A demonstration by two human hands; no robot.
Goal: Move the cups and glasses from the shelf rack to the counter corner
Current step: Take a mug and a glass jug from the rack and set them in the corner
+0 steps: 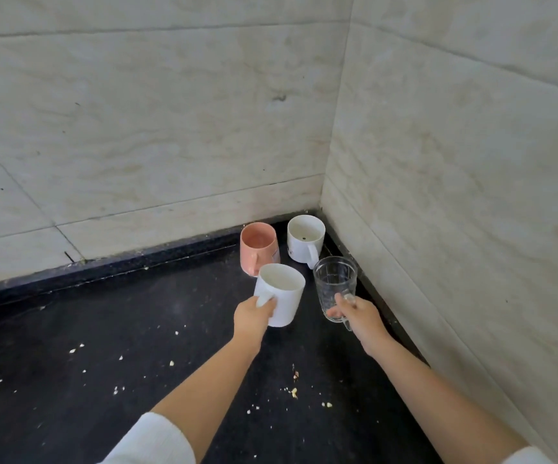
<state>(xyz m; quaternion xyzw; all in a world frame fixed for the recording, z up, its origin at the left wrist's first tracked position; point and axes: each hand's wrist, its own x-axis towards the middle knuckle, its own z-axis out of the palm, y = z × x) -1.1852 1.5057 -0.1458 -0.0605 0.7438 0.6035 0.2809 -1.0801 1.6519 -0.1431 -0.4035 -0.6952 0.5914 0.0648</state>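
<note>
My left hand (252, 317) grips the handle of a plain white mug (282, 298), held upright near the black counter (120, 346). My right hand (358, 314) grips the handle of a clear ribbed glass mug (333, 286), upright close to the right wall. I cannot tell whether either mug touches the counter. Behind them, in the corner, stand a pink cup (258, 244) and a white mug (304, 236) with a dark speck inside, its handle turned toward me.
Pale tiled walls (438, 162) meet in the corner at the back right and hem in the cups. Pale crumbs (293, 392) lie scattered over the dark counter in front and to the left.
</note>
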